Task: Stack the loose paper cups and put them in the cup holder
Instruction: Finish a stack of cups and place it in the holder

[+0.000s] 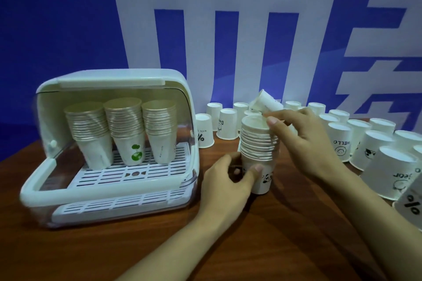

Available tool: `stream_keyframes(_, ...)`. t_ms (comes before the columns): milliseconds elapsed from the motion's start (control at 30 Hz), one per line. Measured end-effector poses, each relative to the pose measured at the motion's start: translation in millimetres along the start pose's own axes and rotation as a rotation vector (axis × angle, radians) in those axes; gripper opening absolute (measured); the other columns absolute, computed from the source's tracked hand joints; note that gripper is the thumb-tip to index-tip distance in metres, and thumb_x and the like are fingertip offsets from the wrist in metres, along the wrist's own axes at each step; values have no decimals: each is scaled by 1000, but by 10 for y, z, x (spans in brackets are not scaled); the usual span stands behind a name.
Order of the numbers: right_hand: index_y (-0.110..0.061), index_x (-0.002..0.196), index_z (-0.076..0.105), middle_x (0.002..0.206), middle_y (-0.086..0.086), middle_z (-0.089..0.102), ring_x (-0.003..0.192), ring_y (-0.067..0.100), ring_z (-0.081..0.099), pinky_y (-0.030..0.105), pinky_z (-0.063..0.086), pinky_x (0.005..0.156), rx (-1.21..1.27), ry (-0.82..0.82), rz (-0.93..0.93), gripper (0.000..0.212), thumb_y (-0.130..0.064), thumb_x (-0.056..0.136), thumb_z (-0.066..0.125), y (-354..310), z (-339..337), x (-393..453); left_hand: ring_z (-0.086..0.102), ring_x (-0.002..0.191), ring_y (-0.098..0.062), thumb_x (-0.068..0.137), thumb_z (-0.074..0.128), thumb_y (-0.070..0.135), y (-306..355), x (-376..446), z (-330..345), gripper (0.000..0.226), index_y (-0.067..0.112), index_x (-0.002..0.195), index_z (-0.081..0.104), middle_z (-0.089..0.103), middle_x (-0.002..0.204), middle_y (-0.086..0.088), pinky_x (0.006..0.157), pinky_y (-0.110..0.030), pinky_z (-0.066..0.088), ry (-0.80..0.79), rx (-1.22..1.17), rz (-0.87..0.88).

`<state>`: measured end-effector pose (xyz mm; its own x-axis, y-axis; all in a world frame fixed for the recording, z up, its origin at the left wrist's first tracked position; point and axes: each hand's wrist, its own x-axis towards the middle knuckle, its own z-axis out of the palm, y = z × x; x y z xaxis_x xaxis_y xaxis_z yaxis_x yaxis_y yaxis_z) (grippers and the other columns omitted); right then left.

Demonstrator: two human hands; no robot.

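Note:
A stack of white paper cups (259, 143) stands upright on the table at the centre. My left hand (228, 178) grips the bottom cup of that stack. My right hand (299, 137) holds a single loose cup (266, 100), tilted, just above and behind the top of the stack, with the thumb near the stack's rim. The white cup holder (109, 191) sits at the left with its lid raised; three stacks of cups (123, 130) stand inside on its slatted tray.
Many loose cups (388, 166) stand upside down along the back and right of the wooden table (274, 235). A blue and white wall panel (205, 29) rises right behind them.

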<state>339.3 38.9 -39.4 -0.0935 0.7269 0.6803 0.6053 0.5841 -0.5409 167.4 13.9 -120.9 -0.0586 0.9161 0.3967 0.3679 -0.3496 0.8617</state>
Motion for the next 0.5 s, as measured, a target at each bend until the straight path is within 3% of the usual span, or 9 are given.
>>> stream_keyframes(67,-33,101,76,101,-19,68,101,11,47,4,27,86,-26,-12,-5,39,-57,91,47,3,28,2,65,110,4,84,77,59,-5,0,6,48,36,124,65,72,117,23,97,-32,57,15,-11,22)
stream_keyframes(133,-31,108,78,110,-10,62,108,12,45,2,26,89,10,-21,28,52,-65,83,46,-2,37,20,63,118,5,74,80,66,10,-11,21,70,42,134,55,69,126,24,101,-28,53,-31,-16,38)
stream_keyframes(200,-33,109,77,106,-7,58,105,11,45,3,28,88,37,-35,56,54,-67,77,48,8,16,29,63,120,7,71,82,66,13,-14,36,82,43,143,48,68,129,25,103,-27,52,-73,-18,36)
stream_keyframes(267,-35,103,77,100,-6,62,95,8,53,13,36,83,107,-60,58,46,-64,76,53,-14,-9,18,66,112,9,76,87,51,3,-1,32,67,41,135,56,72,121,24,99,-25,55,-51,-57,26)
stream_keyframes(333,-23,102,80,96,3,69,83,3,61,13,42,73,307,-47,88,43,-54,82,57,-12,-13,14,68,104,7,79,89,41,0,1,11,55,39,127,62,74,114,24,91,-21,57,-3,-102,19)
stream_keyframes(400,-11,101,77,85,4,73,72,1,62,12,43,63,475,97,204,42,-41,93,49,56,13,31,70,101,1,81,86,46,-5,1,-4,53,36,129,64,75,113,23,86,-20,57,18,-136,14)
stream_keyframes(467,-20,98,72,80,-5,74,70,0,62,18,41,63,484,242,360,33,-36,101,43,204,49,30,71,98,-3,81,81,55,16,7,-24,55,33,129,65,75,111,23,83,-21,58,40,-201,-14)
stream_keyframes(500,-27,101,68,88,-8,74,76,-2,63,19,41,67,387,247,383,27,-34,103,42,287,76,10,71,97,-3,81,79,58,31,9,-29,56,32,128,66,75,110,24,80,-19,57,48,-250,-28)
